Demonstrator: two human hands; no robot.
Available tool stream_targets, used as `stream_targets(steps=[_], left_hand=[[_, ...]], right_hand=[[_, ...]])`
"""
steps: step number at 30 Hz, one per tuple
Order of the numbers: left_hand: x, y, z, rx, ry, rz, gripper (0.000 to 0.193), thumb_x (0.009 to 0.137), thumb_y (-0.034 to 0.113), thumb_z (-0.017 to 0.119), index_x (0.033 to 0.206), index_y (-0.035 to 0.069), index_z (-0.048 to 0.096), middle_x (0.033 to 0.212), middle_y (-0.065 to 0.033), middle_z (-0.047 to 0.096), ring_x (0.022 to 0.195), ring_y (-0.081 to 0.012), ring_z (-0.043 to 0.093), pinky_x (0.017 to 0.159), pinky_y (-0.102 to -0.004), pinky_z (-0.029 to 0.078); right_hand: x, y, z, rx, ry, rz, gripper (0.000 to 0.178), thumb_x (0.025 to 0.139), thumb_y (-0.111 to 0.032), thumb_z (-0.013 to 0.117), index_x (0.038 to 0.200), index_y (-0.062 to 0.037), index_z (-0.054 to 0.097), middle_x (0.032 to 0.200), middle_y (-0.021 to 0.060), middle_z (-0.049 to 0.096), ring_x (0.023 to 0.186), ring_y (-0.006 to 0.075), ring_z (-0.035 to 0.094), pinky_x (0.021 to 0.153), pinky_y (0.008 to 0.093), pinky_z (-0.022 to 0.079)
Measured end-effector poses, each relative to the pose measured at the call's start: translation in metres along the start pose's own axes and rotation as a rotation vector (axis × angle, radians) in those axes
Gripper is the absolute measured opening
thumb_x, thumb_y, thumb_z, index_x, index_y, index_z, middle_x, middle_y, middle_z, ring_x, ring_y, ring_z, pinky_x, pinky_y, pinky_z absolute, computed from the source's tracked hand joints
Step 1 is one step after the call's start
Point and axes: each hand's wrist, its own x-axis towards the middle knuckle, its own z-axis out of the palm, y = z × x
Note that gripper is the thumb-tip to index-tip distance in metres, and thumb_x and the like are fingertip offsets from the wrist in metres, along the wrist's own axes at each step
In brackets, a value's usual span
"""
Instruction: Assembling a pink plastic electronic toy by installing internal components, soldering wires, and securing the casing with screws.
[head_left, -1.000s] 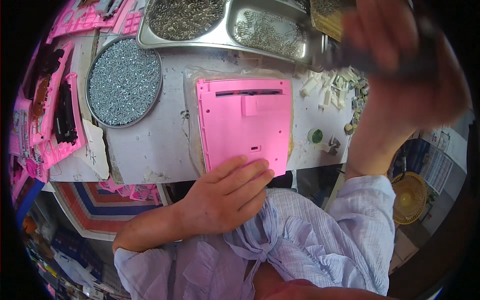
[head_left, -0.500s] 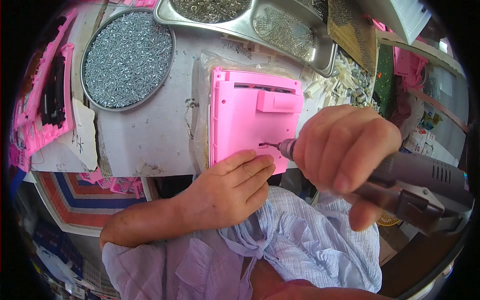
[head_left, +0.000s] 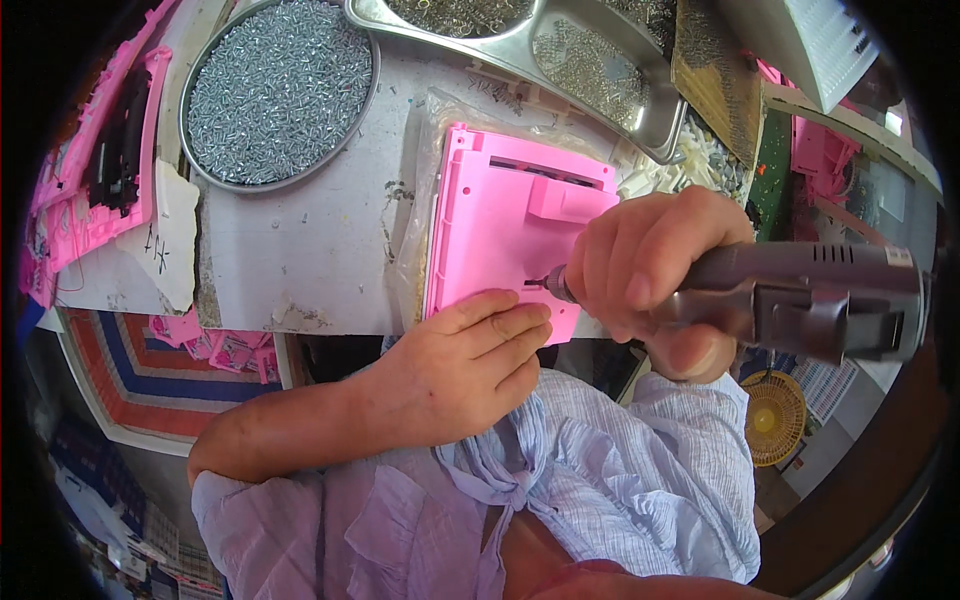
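Note:
A pink plastic casing (head_left: pixel 492 225) lies on the table in front of me, with a dark slot near its far edge and a raised block beside it. My left hand (head_left: pixel 465 360) rests on the casing's near left part, fingers stretched out flat and the thumb hidden. In my right hand (head_left: pixel 655 265) is a grey electric screwdriver (head_left: pixel 820 290), the fingers wrapped round its front end. Its thin bit points left and reaches a small slot in the casing's near half; whether a screw sits there I cannot make out.
A round metal tray (head_left: pixel 190 150) full of small screws stands at the far left. A steel tray (head_left: pixel 520 52) with small metal parts is at the back. White plastic pieces (head_left: pixel 690 160) are heaped at right. More pink parts (head_left: pixel 105 240) stand left. A yellow round basket (head_left: pixel 770 420) is lower right.
The screwdriver's rear end has swung upward in the picture, and my right hand has shifted slightly left with it. My left hand stays on the casing. The whole view has shifted a little.

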Motion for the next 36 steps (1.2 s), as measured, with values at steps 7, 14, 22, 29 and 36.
stream_targets(steps=[7,14,22,29,36], left_hand=[[0.000,0.004,-0.002,0.047,-0.033,-0.028,0.018,0.075,0.014,0.062,0.086,0.001,0.065,0.114,-0.0162,0.069,0.117,-0.0274,0.062,0.107,-0.0422,0.047],[0.002,0.005,-0.002,0.025,-0.041,-0.058,0.017,0.075,0.014,0.062,0.086,0.002,0.065,0.114,-0.0155,0.069,0.117,-0.0265,0.063,0.108,-0.0428,0.047],[0.002,0.004,-0.006,0.049,-0.045,-0.025,0.018,0.075,0.014,0.062,0.087,0.001,0.065,0.116,-0.0165,0.070,0.116,-0.0273,0.064,0.107,-0.0435,0.047],[0.001,0.004,-0.006,0.031,-0.034,-0.035,0.018,0.075,0.013,0.063,0.088,0.001,0.065,0.116,-0.0164,0.070,0.116,-0.0277,0.064,0.106,-0.0443,0.048],[0.002,0.001,-0.004,-0.032,0.021,-0.021,0.020,0.075,0.010,0.074,0.093,0.004,0.069,0.109,-0.0114,0.071,0.101,-0.0278,0.068,0.098,-0.0456,0.053]], right_hand=[[0.011,-0.035,-0.004,-0.217,-0.135,0.200,0.043,0.082,-0.024,0.089,0.105,-0.0013,0.059,0.074,0.0059,0.062,0.064,0.0158,0.058,0.053,0.0312,0.043],[0.011,-0.021,0.002,-0.177,-0.103,0.089,0.043,0.085,-0.028,0.086,0.105,-0.0031,0.057,0.074,0.0045,0.061,0.061,0.0138,0.058,0.054,0.0309,0.044],[0.009,-0.023,0.001,-0.114,-0.075,0.030,0.043,0.087,-0.033,0.084,0.105,-0.0060,0.056,0.072,0.0012,0.059,0.061,0.0121,0.058,0.055,0.0300,0.045],[0.010,-0.018,0.011,-0.025,-0.005,-0.052,0.045,0.086,-0.035,0.085,0.104,-0.0055,0.057,0.072,0.0020,0.059,0.060,0.0122,0.057,0.052,0.0290,0.044],[0.005,-0.024,0.010,0.038,0.011,-0.106,0.043,0.087,-0.037,0.084,0.102,-0.0079,0.057,0.072,0.0001,0.059,0.059,0.0115,0.057,0.051,0.0286,0.045]])
